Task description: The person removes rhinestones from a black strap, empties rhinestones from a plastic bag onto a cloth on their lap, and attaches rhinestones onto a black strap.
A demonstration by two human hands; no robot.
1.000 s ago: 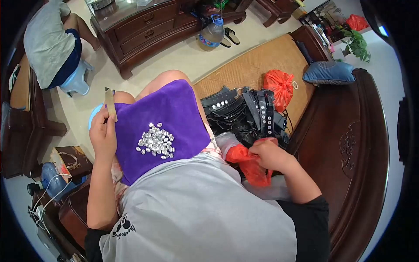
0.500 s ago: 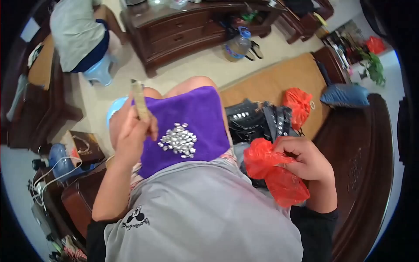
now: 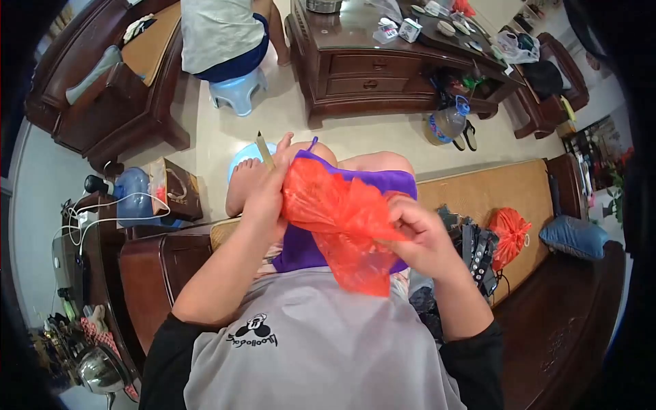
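Note:
My left hand (image 3: 265, 195) is closed round a yellowish stick with a dark pointed tip (image 3: 264, 150), which points up and away. Against that hand lies one end of a red plastic bag (image 3: 335, 205); whether its fingers also grip the bag is hidden. My right hand (image 3: 424, 236) is closed on the bag's other side, so the bag stretches crumpled across my lap. Under it a purple cloth (image 3: 301, 249) covers my thighs. The bag hides the middle of the cloth, and no silver pieces show.
To my right on the bench are black strips with shiny studs (image 3: 480, 249), a knotted red bag (image 3: 509, 236) and a blue cushion (image 3: 574, 237). A person (image 3: 225, 37) sits on a blue stool (image 3: 239, 92) ahead, beside a dark wooden table (image 3: 369, 75). A large bottle (image 3: 447, 123) stands on the floor.
My right hand has brought the red bag leftward over my lap, up to my left hand. The bag now covers where the silver pieces lay. The view has shifted left.

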